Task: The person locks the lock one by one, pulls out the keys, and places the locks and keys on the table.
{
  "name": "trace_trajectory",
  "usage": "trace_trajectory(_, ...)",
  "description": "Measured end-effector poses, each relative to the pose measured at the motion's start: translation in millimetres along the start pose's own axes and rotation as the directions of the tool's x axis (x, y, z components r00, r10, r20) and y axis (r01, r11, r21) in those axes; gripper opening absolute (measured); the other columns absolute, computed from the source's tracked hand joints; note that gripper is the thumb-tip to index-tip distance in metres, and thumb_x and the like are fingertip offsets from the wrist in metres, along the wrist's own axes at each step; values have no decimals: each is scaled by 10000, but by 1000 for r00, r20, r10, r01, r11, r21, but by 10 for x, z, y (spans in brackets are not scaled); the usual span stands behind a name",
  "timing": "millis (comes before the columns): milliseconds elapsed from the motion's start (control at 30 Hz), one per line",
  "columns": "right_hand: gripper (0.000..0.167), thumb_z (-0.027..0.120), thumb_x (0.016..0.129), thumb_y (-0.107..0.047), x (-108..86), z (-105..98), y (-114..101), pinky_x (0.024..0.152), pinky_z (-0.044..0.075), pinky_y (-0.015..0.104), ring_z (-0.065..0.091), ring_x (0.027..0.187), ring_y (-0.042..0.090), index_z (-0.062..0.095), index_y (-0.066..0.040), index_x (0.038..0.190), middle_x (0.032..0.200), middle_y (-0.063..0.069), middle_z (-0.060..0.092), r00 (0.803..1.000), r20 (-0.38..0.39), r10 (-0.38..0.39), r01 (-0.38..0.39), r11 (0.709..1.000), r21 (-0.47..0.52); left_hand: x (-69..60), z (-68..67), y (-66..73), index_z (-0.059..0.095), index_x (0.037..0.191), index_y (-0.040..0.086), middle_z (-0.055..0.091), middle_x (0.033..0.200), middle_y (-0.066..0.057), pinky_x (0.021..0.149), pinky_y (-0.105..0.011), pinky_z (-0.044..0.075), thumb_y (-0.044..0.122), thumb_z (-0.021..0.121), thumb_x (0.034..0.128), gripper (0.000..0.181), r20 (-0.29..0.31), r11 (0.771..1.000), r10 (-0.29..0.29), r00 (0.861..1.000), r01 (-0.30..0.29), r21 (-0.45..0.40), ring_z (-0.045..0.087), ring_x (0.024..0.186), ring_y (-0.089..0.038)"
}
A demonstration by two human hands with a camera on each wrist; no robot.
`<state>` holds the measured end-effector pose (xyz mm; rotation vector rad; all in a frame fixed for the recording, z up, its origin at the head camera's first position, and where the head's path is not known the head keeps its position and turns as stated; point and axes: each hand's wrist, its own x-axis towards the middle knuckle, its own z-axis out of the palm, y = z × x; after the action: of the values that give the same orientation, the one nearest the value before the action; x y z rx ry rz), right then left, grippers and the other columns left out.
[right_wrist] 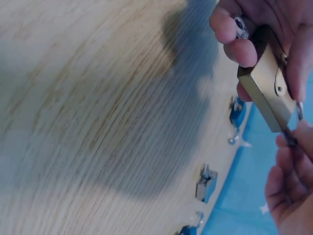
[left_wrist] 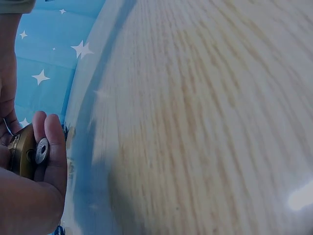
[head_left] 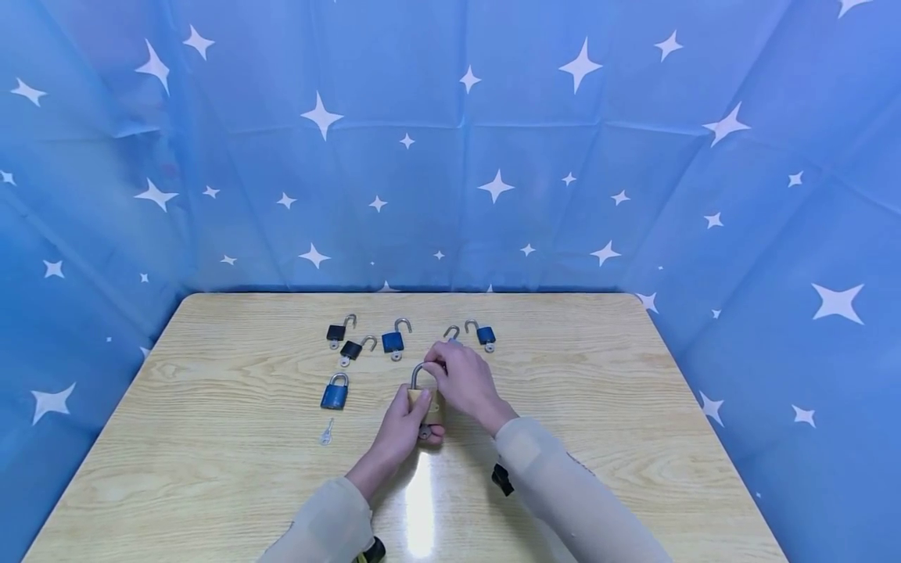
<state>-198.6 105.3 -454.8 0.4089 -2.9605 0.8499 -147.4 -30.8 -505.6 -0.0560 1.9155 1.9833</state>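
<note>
Six smaller padlocks (head_left: 334, 396) lie near mid-frame, one partly hidden behind the right hand (head_left: 464, 381), which we see pinching the shackle (head_left: 415, 377) of the central brass padlock (head_left: 435, 408) the left hand (head_left: 396, 435) grips.

Overall reading: no text, brand or number legible in any view.
Brass padlock (right_wrist: 264, 93): plate on its face, any lettering not resolved.
Key in brass padlock (left_wrist: 42, 151): round head, too blurred to read.
Closed blue padlock (head_left: 334, 396): front too small to read.
Loose key (head_left: 326, 436): head too small to read.
Open padlocks along the back (head_left: 393, 342): too small to read.
Backdrop cloth (head_left: 429, 78): printed white stars, pattern rather than lettering.
</note>
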Motion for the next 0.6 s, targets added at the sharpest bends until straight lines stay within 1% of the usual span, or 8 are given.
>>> trace_trajectory(133,102,613,962,-315,-16,-34,19,667,442,275,537,740,80,677,-236,968,867,-89,631,1000,13,4,-4,1000,10,-9,-9,7,368,1195,29,679,976,-244,708,-348,596,319,403,1056,323,2,1000,-4,1000,4,-19,706,705,-169)
trace_trajectory(233,154,572,981,-357,-35,-54,63,679,455,278,555,745,66,681,-252,1015,892,-98,656,1000,11,10,-10,1000,11,-17,-27,14,376,1196,26,681,984,-260,711,-360,594,321,405,1055,329,2,1000,-1,1000,1,-8,719,750,-215)
trace_trajectory(300,182,547,992,-374,-49,-66,105,676,456,279,553,733,58,679,-255,1032,879,-105,657,1000,6,18,-18,1000,15,-21,-44,18,390,1201,34,674,993,-233,707,-363,587,329,402,1055,330,-7,1000,8,1000,-7,22,706,759,-225)
trace_trajectory(333,186,536,998,-373,-60,-75,126,669,452,279,548,722,58,676,-255,1032,862,-105,654,1000,3,20,-20,1000,18,-46,-47,56,403,1203,34,661,1004,-211,725,-356,573,320,401,1056,321,-15,999,11,1000,-11,50,692,796,-235)
trace_trajectory(467,178,519,1009,-348,-114,-94,222,639,443,276,530,687,67,663,-244,995,785,-95,624,1000,-3,18,-18,999,45,-47,-82,76,454,1212,67,593,1047,-110,797,-309,471,347,410,1049,328,-56,989,20,998,-11,150,591,932,-216)
trace_trajectory(533,178,525,1009,-318,-158,-92,260,639,452,275,539,687,72,671,-218,992,779,-85,630,1000,0,22,-22,997,76,-43,-94,83,472,1207,83,565,1059,-79,832,-292,421,376,413,1044,341,-73,984,16,997,-3,180,542,992,-211)
trace_trajectory(567,180,531,1005,-310,-183,-85,278,649,461,272,548,695,67,679,-207,994,783,-83,639,1000,3,31,-31,995,95,-17,-107,51,475,1198,93,561,1058,-69,839,-293,421,409,418,1036,359,-80,984,13,997,2,181,533,991,-197)
trace_trajectory(600,192,538,1001,-304,-211,-74,293,662,468,264,553,703,60,691,-188,1010,797,-83,650,999,11,47,-48,992,115,-14,-113,54,477,1190,99,557,1057,-65,846,-295,422,433,421,1029,375,-84,984,11,996,5,180,527,988,-191)
